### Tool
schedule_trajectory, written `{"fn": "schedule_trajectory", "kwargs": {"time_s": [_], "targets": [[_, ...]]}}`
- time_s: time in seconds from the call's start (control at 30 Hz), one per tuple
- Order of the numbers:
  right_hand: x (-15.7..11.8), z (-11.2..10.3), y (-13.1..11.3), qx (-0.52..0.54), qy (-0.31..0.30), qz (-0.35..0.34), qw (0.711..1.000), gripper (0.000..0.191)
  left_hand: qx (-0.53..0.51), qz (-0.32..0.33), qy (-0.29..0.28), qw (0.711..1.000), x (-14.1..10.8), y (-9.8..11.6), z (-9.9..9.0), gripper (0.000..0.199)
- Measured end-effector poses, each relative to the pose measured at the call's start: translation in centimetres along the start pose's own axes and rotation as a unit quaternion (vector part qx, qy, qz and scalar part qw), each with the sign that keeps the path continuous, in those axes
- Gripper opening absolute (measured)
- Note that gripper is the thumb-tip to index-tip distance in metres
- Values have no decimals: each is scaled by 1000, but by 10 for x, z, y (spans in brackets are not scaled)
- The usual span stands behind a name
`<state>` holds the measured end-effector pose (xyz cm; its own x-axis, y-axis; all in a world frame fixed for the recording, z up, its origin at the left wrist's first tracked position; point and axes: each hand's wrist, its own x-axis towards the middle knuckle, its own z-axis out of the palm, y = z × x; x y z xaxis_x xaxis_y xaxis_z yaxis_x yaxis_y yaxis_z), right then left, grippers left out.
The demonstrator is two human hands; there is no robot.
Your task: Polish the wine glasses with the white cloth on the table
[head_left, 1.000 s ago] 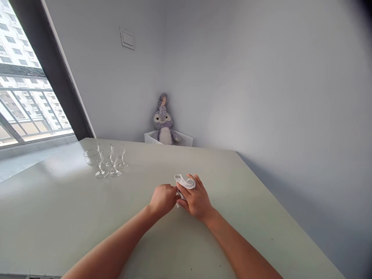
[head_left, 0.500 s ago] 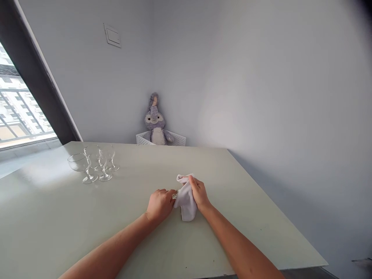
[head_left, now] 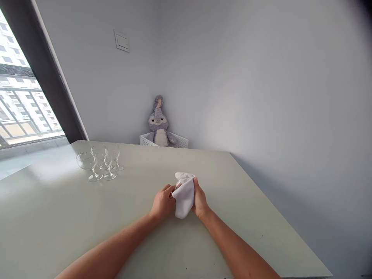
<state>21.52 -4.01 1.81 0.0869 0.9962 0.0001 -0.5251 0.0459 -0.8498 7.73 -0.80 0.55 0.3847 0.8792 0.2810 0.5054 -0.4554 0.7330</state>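
Observation:
A white cloth [head_left: 185, 199] is bunched around a clear glass [head_left: 179, 184] above the near middle of the table. My right hand [head_left: 200, 200] is closed on the cloth from the right, thumb up, pressing it about the glass. From the left, the curled fingers of my left hand [head_left: 162, 202] grip the glass, apparently at its stem or foot. Most of this glass is hidden by cloth and fingers; a small shiny part shows between them.
Several clear stemmed glasses [head_left: 95, 177] stand upright in a group on the left of the pale table [head_left: 139, 240]. Behind the far edge, a grey plush toy [head_left: 161, 137] sits in a white perforated basket [head_left: 182, 143]. A wall borders the right side; a window is at left.
The cloth has turned and spread over the glass between my hands, its upper edge now fanned out. My right hand has rotated slightly. The camera view has shifted a little to the left.

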Motion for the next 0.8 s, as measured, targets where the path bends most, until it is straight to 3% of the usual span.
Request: {"fn": "schedule_trajectory", "kwargs": {"time_s": [0.13, 0.23, 0.37, 0.47, 0.53, 0.67, 0.8], "targets": [[-5, 8, 5, -59, -37, -1, 998, 57, -81, 23, 12, 996, 0, -5, 4, 16], [-7, 7, 9, -193, -76, -47, 977, 48, -146, 10, 39, 988, 1, -6, 4, 7], [-7, 2, 12, -434, -81, -149, 885, 35, -244, -54, 82, 965, 6, -8, 4, 21], [-9, 4, 14, -530, -107, -201, 817, 30, -289, -96, 114, 945, 10, -12, 6, 25], [-13, 9, 16, -564, -124, -218, 787, 34, -319, -121, 113, 933, 10, -13, 7, 28], [-17, 13, 23, -618, -128, -257, 732, 47, -411, -123, 55, 902, 6, -7, 7, 34], [-14, 9, 29, -648, -107, -264, 706, 48, -468, -162, 57, 867, 5, -2, 6, 38]]}}
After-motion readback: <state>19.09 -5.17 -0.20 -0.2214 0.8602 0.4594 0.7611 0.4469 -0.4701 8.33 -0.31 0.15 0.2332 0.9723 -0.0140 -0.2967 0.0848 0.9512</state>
